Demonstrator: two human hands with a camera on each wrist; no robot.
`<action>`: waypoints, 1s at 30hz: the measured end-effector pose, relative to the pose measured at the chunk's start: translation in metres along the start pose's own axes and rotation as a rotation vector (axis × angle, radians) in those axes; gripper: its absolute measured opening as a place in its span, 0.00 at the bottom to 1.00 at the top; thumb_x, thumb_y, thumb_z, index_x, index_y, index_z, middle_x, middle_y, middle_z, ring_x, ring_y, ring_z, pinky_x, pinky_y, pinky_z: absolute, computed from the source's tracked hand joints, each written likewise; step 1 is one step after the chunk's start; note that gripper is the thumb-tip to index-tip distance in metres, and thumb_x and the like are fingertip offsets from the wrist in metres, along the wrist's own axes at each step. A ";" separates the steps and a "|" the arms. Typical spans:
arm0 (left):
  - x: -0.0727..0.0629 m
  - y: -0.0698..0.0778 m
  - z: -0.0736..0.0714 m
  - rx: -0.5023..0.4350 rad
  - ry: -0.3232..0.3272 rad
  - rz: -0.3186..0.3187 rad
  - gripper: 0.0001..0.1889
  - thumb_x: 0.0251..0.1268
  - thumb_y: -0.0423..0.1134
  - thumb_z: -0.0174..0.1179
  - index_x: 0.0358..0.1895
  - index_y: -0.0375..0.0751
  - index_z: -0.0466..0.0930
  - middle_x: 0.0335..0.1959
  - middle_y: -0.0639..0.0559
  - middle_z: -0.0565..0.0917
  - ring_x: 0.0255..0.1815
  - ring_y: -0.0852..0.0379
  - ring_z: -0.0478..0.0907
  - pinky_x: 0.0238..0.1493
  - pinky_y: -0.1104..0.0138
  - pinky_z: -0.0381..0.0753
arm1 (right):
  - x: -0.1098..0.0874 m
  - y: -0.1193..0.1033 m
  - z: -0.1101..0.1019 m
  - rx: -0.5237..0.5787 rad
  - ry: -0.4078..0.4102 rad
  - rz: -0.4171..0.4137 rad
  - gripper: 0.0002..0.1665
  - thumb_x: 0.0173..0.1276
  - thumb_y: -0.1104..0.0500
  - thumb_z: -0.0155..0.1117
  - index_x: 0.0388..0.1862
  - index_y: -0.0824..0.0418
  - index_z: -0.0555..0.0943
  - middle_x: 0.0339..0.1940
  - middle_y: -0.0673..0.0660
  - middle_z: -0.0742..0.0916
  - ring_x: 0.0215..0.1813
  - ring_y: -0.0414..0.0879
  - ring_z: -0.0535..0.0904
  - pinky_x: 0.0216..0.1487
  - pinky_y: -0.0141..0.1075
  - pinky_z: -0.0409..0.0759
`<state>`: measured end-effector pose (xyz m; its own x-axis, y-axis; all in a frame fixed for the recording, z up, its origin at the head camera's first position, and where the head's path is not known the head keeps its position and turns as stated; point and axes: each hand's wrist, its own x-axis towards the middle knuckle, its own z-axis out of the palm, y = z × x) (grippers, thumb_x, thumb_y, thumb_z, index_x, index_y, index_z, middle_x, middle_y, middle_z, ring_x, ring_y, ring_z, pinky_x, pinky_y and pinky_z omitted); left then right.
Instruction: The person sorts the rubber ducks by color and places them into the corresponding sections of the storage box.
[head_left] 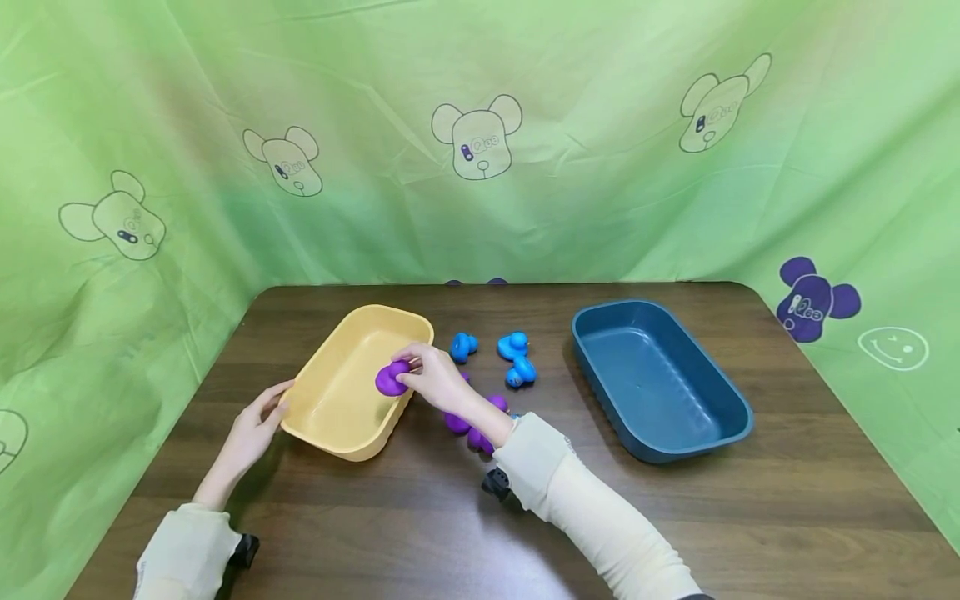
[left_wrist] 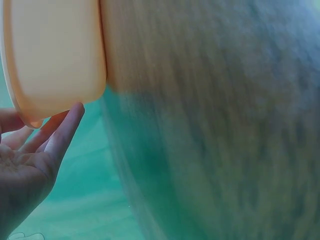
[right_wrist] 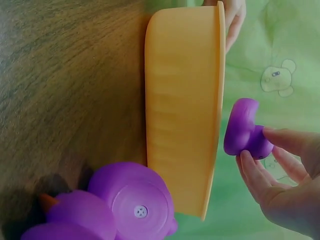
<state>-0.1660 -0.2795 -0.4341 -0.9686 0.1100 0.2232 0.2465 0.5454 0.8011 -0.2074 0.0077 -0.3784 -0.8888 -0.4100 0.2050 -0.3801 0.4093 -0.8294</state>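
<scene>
My right hand (head_left: 435, 372) pinches a purple rubber duck (head_left: 392, 380) between thumb and fingertips, above the right side of a yellow plastic tub (head_left: 330, 400). In the right wrist view the duck (right_wrist: 242, 129) is held by its head, just past the tub's rim. At the tub's left edge, my left hand (head_left: 253, 425) grips the rim; the left wrist view shows its fingers against the outer wall. Several more purple ducks (head_left: 457, 423) lie on the table, partly hidden below my right forearm. Blue rubber ducks (head_left: 514, 345) sit beyond them.
A dark blue plastic tub (head_left: 652, 383) stands on the right side of the brown wooden table (head_left: 420, 533). A green curtain (head_left: 375, 225) with bear-head prints hangs behind and beside the table.
</scene>
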 end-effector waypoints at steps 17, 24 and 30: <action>0.000 0.002 0.000 -0.013 -0.012 -0.029 0.18 0.66 0.29 0.43 0.58 0.29 0.64 0.44 0.29 0.76 0.33 0.74 0.71 0.31 0.75 0.75 | 0.008 0.003 0.012 0.007 -0.001 0.030 0.13 0.56 0.67 0.62 0.42 0.66 0.78 0.42 0.59 0.82 0.43 0.49 0.79 0.41 0.28 0.75; -0.001 0.002 -0.001 -0.029 -0.009 -0.026 0.18 0.66 0.29 0.43 0.58 0.28 0.64 0.44 0.29 0.75 0.33 0.73 0.72 0.31 0.76 0.74 | 0.012 0.004 0.018 0.010 -0.008 0.011 0.13 0.55 0.67 0.62 0.42 0.67 0.79 0.40 0.59 0.83 0.42 0.50 0.79 0.40 0.28 0.75; -0.001 0.001 0.000 -0.045 -0.010 -0.022 0.18 0.66 0.29 0.43 0.58 0.27 0.63 0.44 0.28 0.75 0.33 0.72 0.72 0.31 0.77 0.74 | 0.012 0.005 0.021 0.019 -0.045 0.025 0.13 0.57 0.68 0.60 0.42 0.68 0.78 0.43 0.63 0.81 0.44 0.52 0.78 0.45 0.33 0.75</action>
<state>-0.1647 -0.2789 -0.4331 -0.9740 0.1070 0.1999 0.2263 0.5100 0.8299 -0.2144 -0.0129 -0.3907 -0.8854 -0.4360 0.1611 -0.3526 0.4042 -0.8439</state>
